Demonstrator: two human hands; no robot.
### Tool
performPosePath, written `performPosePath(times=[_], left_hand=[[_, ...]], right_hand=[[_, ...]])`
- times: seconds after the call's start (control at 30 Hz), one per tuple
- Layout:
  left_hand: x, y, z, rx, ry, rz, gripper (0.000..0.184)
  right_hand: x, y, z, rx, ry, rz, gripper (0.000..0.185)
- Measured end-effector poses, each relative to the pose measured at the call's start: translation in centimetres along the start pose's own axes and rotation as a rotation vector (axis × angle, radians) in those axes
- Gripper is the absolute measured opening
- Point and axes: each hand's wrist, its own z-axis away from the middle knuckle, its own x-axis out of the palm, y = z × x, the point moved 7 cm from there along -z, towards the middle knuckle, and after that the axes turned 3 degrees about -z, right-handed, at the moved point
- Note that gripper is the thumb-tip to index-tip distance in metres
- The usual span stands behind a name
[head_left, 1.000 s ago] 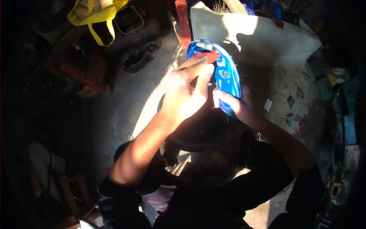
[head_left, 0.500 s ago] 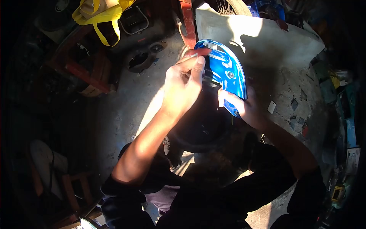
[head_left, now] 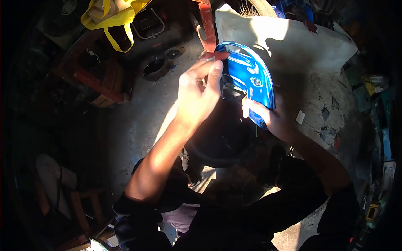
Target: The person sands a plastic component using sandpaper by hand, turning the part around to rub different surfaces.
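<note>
A glossy blue curved part (head_left: 252, 75) with a round fitting on its face is held up in sunlight above a dark round object (head_left: 222, 142). My right hand (head_left: 268, 117) grips its lower end, thumb across the face. Near its upper left edge, my left hand (head_left: 201, 88) pinches a folded reddish-brown sheet (head_left: 217, 55) between thumb and fingers. The sheet's tip overlaps the part's edge; whether it touches cannot be told.
A pale curved panel (head_left: 305, 48) stands beyond the part, beside a red post (head_left: 207, 27). At the upper left hangs a yellow bag (head_left: 119, 19). Small flat scraps (head_left: 325, 113) lie on the floor at right. Assorted items line the right side.
My left hand and the sheet have shifted left from the part's inner face to its upper left edge. The blue part now appears slightly further right.
</note>
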Motion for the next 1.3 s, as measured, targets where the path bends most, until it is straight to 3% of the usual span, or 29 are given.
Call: performPosePath(times=[0.1,0.13,0.2,0.33,0.43,0.47,0.6,0.67,0.73,0.87,0.93,1.03,1.17,1.3], left_hand=[[1.4,1.4,1.0,0.223,-0.049,-0.042,0.03],[1.3,1.6,0.7,0.221,-0.048,-0.04,0.03],[-0.2,0.2,-0.2,0.001,0.083,-0.03,0.03],[1.5,1.8,1.0,0.216,-0.007,-0.112,0.031],[0.4,1.4,0.1,0.078,0.045,-0.154,0.029],[0.0,0.8,-0.3,0.09,0.105,-0.141,0.029],[1.4,2.3,0.6,0.291,0.001,-0.211,0.026],[1.5,1.7,0.2,0.208,-0.011,-0.138,0.025],[0.0,1.3,-0.7,0.322,0.203,-0.284,0.017],[1.4,2.4,0.8,0.404,0.102,-0.196,0.014],[1.0,2.4,0.5,0.4,0.103,-0.249,0.015],[-0.2,1.6,-0.4,0.261,0.132,-0.438,0.019],[1.3,4.3,1.8,0.543,0.188,-0.363,0.018],[0.0,2.3,-0.1,0.36,0.19,-0.488,0.019]], right_hand=[[-0.5,0.3,0.0,-0.027,0.006,-0.013,0.014],[-0.5,0.3,0.1,-0.025,0.006,-0.01,0.014],[0.0,-0.4,0.2,-0.088,0.002,0.039,0.015],[0.1,0.3,0.1,-0.053,0.02,-0.018,0.016],[-0.1,-0.1,-0.1,-0.059,0.051,0.029,0.014],[0.1,-0.1,0.1,-0.056,0.052,0.027,0.014],[-0.4,-0.2,-0.5,-0.052,0.044,0.0,0.014],[-0.6,0.2,-0.5,-0.021,0.045,0.024,0.014],[0.0,-0.3,-0.4,-0.049,0.047,0.0,0.015],[0.0,-0.2,-0.3,-0.092,0.008,0.006,0.016],[-0.3,-0.3,-0.3,-0.048,0.081,0.006,0.017],[0.4,-0.4,-0.5,-0.049,0.017,-0.041,0.016],[-0.1,-0.4,-0.4,-0.083,0.039,0.024,0.016],[0.5,-0.5,-0.4,-0.07,0.037,-0.018,0.014]])
